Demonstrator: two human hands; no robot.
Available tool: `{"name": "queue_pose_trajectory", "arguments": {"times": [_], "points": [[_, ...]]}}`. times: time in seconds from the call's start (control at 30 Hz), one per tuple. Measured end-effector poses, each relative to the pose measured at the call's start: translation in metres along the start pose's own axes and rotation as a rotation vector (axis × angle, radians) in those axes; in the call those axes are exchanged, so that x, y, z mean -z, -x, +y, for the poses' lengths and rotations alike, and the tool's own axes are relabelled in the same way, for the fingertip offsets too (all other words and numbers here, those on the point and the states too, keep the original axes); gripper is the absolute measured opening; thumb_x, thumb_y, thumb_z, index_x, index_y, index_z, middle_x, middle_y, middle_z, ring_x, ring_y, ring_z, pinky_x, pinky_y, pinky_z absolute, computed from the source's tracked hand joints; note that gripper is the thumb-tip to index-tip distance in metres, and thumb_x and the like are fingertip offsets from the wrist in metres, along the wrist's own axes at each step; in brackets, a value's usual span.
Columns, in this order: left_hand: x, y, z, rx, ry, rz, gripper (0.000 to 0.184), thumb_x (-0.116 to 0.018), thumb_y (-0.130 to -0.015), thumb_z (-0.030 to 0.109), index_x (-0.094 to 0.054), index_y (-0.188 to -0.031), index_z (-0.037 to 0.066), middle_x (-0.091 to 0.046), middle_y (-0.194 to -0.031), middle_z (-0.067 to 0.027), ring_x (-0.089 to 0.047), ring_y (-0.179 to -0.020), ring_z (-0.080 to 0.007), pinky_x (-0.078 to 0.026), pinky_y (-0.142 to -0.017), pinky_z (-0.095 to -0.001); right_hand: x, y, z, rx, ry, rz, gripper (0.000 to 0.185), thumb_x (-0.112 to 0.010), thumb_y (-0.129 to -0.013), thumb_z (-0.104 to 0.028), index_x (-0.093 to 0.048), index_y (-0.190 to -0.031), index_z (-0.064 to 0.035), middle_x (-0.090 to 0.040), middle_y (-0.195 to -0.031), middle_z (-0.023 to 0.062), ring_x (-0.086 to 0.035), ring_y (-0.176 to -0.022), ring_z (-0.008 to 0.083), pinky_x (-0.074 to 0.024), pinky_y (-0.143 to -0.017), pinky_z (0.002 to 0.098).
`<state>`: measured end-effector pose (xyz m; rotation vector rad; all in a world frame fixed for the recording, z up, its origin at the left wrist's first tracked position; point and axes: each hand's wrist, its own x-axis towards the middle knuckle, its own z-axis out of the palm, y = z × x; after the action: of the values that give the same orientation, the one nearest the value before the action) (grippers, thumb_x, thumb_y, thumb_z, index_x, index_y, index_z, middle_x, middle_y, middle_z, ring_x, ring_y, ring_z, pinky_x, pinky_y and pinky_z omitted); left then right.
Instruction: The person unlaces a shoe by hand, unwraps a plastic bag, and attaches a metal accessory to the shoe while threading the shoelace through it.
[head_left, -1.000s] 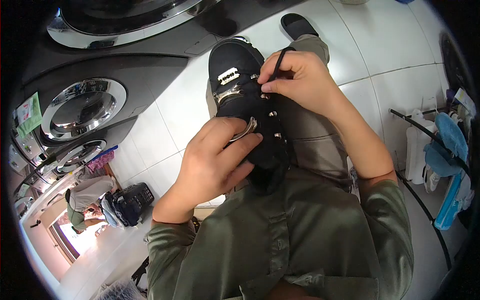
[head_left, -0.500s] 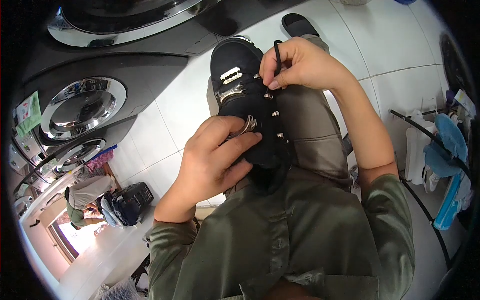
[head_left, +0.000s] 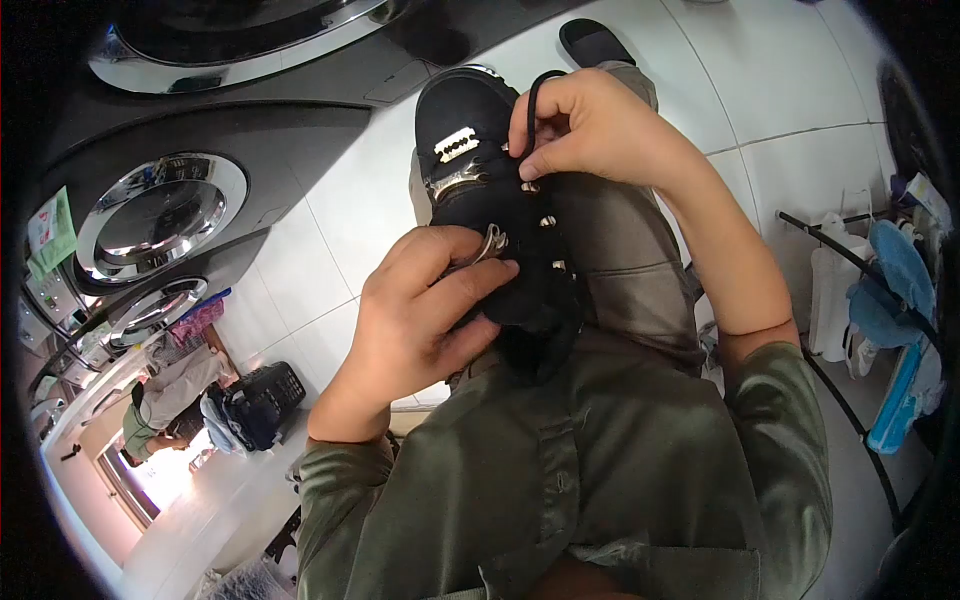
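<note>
Shoe [head_left: 462, 208] under curled left hand [head_left: 418, 300], hold hard to judge; right hand [head_left: 588, 125] beside shoe, pinching lace [head_left: 532, 112].

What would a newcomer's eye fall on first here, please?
Probably the black shoe in the middle, with a silvery, razor-blade-shaped ornament near the toe. The right hand pinches a black lace at its side, while the left hand holds the shoe nearer the body. At the upper left, dark machines with round, shiny-rimmed doors likely stand out too.

2 bare hands [head_left: 412, 308], 2 black shoes [head_left: 472, 208], 1 lace [head_left: 532, 112], 1 blade-shaped ornament [head_left: 457, 143], 1 basket [head_left: 284, 382]
</note>
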<state>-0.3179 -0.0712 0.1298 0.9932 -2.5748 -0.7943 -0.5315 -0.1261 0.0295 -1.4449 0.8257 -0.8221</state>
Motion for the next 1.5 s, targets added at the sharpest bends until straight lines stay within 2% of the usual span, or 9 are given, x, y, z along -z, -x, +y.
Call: {"name": "queue_pose_trajectory", "arguments": {"times": [0.33,0.57,0.63,0.8,0.87,0.97,1.23,1.33,1.5], "points": [[-0.002,0.008,-0.003,0.115,0.084,0.13,0.033,-0.066,-0.057,-0.001,-0.065,-0.09,0.003,-0.057,-0.087,-0.0104,-0.058,-0.076,-0.0234,-0.047,-0.064,-0.0295,-0.02,0.03,0.008,0.17,0.087,0.178,0.017,-0.067,-0.075,0.002,-0.068,-0.091,-0.0019,-0.06,-0.091,0.0055,-0.058,-0.09,0.0163,-0.0455,-0.078,0.0266],[-0.008,0.014,-0.01,0.272,0.237,0.334,0.018,-0.059,-0.07,-0.006,-0.063,-0.087,-0.002,-0.058,-0.087,-0.0087,-0.056,-0.076,-0.0142,-0.043,-0.065,-0.0225,-0.029,0.052,0.008,0.204,0.084,0.279,0.023,-0.063,-0.079,0.001,-0.066,-0.101,-0.0016,-0.059,-0.1,0.0065,-0.057,-0.089,0.0168,-0.0451,-0.075,0.026],[-0.011,0.016,-0.014,0.331,0.323,0.348,0.011,-0.059,-0.074,-0.005,-0.061,-0.085,-0.004,-0.058,-0.087,-0.0082,-0.054,-0.075,-0.0126,-0.042,-0.067,-0.0221,-0.031,0.061,-0.007,-0.05,0.232,0.375,0.023,-0.063,-0.079,-0.001,-0.064,-0.102,-0.0003,-0.059,-0.098,0.0086,-0.059,-0.088,0.0187,-0.046,-0.072,0.0273],[-0.016,0.016,-0.018,0.403,0.432,0.39,0.006,-0.059,-0.077,-0.003,-0.06,-0.084,-0.005,-0.058,-0.086,-0.008,-0.053,-0.075,-0.0121,-0.041,-0.069,-0.0213,-0.033,0.07,-0.035,-0.214,0.509,0.485,0.017,-0.065,-0.077,-0.003,-0.063,-0.093,-0.0001,-0.058,-0.089,0.0099,-0.057,-0.072,0.0222,-0.0449,-0.061,0.0292],[-0.017,0.017,-0.022,0.467,0.519,0.389,0.007,-0.059,-0.079,-0.002,-0.06,-0.085,-0.005,-0.058,-0.087,-0.0071,-0.053,-0.076,-0.0112,-0.041,-0.07,-0.0208,-0.033,0.063,-0.032,0.23,0.61,0.613,0.014,-0.066,-0.071,-0.006,-0.062,-0.085,-0.0064,-0.055,-0.081,0.0066,-0.057,-0.072,0.0257,-0.0459,-0.062,0.0369],[-0.017,0.016,-0.024,0.58,0.716,0.383,0.008,-0.058,-0.081,-0.001,-0.06,-0.088,-0.005,-0.059,-0.088,-0.0053,-0.053,-0.077,-0.0091,-0.042,-0.07,-0.0201,-0.031,0.053,-0.024,0.317,0.619,0.372,0.017,-0.067,-0.067,-0.006,-0.063,-0.083,-0.0082,-0.053,-0.083,0.0043,-0.057,-0.078,0.0232,-0.0457,-0.063,0.0352],[-0.019,0.019,-0.026,0.613,0.879,0.353,0.009,-0.057,-0.085,0.0,-0.06,-0.092,-0.004,-0.059,-0.09,-0.0032,-0.053,-0.078,-0.0056,-0.043,-0.068,-0.0186,-0.032,0.042,-0.014,0.492,0.832,0.313,0.013,-0.065,-0.067,-0.006,-0.062,-0.079,-0.0086,-0.053,-0.092,0.0044,-0.055,-0.085,0.0229,-0.0464,-0.068,0.0348],[-0.02,0.018,-0.027,0.584,0.837,0.377,0.007,-0.058,-0.083,0.0,-0.06,-0.089,-0.002,-0.059,-0.09,-0.0035,-0.053,-0.078,-0.0062,-0.043,-0.068,-0.0196,-0.032,0.05,-0.024,0.595,0.651,0.36,0.007,-0.062,-0.07,-0.004,-0.059,-0.077,-0.0064,-0.054,-0.091,0.0051,-0.055,-0.086,0.0249,-0.0472,-0.07,0.0343],[-0.012,0.015,-0.009,0.052,0.097,0.292,0.03,-0.066,-0.059,-0.002,-0.064,-0.089,0.002,-0.057,-0.088,-0.0095,-0.058,-0.078,-0.0216,-0.047,-0.066,-0.0298,-0.009,0.158,-0.058,0.361,-0.354,0.011,0.017,-0.059,-0.082,-0.017,-0.06,-0.086,-0.0002,-0.059,-0.094,0.0132,-0.058,-0.089,0.0263,-0.0476,-0.075,0.0383]]}}
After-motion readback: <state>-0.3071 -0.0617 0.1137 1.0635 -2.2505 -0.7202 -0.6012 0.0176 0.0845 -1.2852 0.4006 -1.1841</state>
